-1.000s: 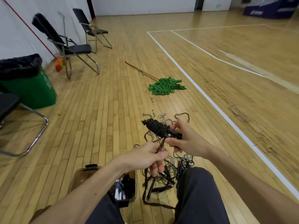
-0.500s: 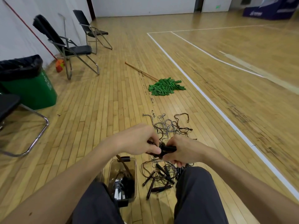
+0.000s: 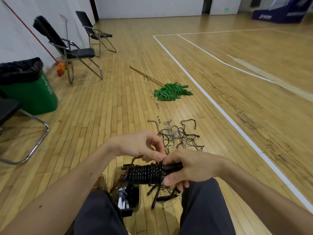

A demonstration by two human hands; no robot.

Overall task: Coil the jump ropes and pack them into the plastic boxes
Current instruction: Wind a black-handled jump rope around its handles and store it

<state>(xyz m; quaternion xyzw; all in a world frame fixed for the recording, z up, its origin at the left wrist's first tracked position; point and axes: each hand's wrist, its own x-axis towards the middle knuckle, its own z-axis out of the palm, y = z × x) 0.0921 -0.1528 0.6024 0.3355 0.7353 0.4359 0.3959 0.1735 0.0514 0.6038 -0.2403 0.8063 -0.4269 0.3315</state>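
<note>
A seated person, dark-trousered knees at the near edge of the view, holds a jump rope (image 3: 145,173) level above the wooden gym floor (image 3: 105,119). Its dark cord is wound in tight turns around the handles. The right hand (image 3: 191,168) is curled around the bare handle end at the right of the coil, thumb on top and fingers beneath. The left hand (image 3: 140,146) sits just above the coil, its thumb and curled fingers pinching a brownish strand of the same rope. That strand trails down past the coil's left end.

Directly under the coil, between the knees, a clear plastic box (image 3: 116,175) stands on the floor with dark and white rope handles inside. The edge of a second clear box (image 3: 101,179) shows just to its left. A tangle of loose ropes (image 3: 176,134) lies just beyond the hands, and more handles (image 3: 160,195) lie near the right knee.

Farther off, a green mop (image 3: 171,91) lies beside a white court line (image 3: 211,99). At far left are a green bin (image 3: 32,92) with a black liner, two folding chairs (image 3: 76,51) and a broom (image 3: 61,69) leaning on the wall.
</note>
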